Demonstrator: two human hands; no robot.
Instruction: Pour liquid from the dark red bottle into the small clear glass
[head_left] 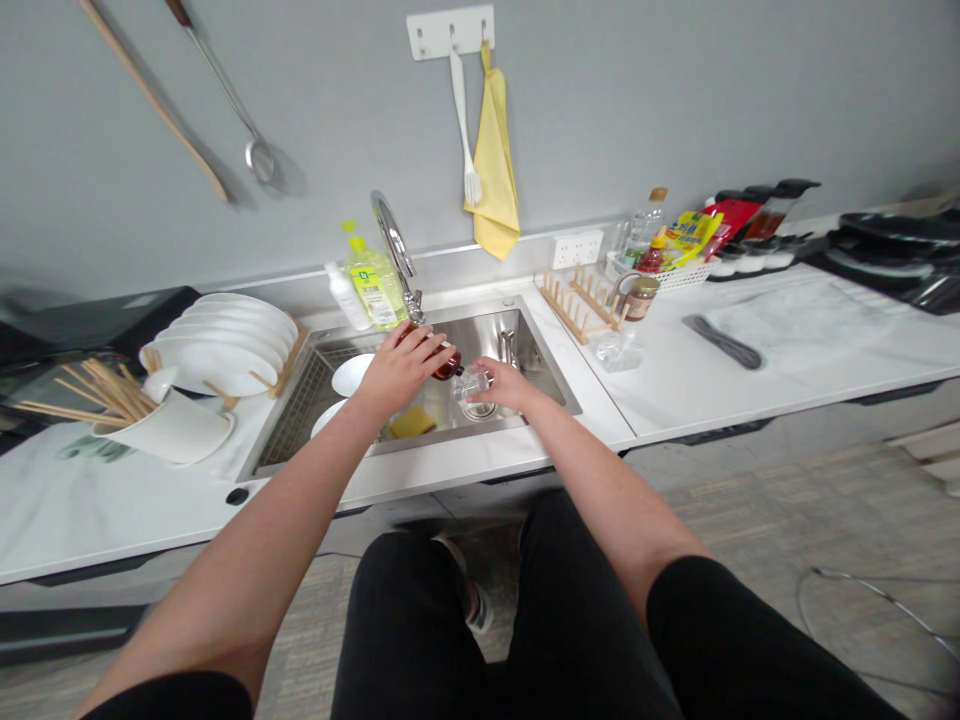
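Over the sink (551, 370), my left hand (399, 368) is wrapped around a dark reddish-brown bottle (447, 362). The bottle is tipped on its side, its dark neck pointing right. My right hand (508, 384) has its fingers closed on a clear glass (468, 386), close by the bottle's neck. Whether the two touch, or any liquid runs between them, I cannot tell. Below, a yellow sponge (412, 422) lies in the sink, with white bowls (349, 376) to its left, partly hidden by my left arm.
A chrome faucet (391, 235) rises behind the sink beside a yellow-green soap bottle (376, 285). On the left are racked white plates (225, 345) and a chopstick holder (172, 430). On the right stand a wooden rack (574, 310), a jar (640, 298) and a white basket (675, 277).
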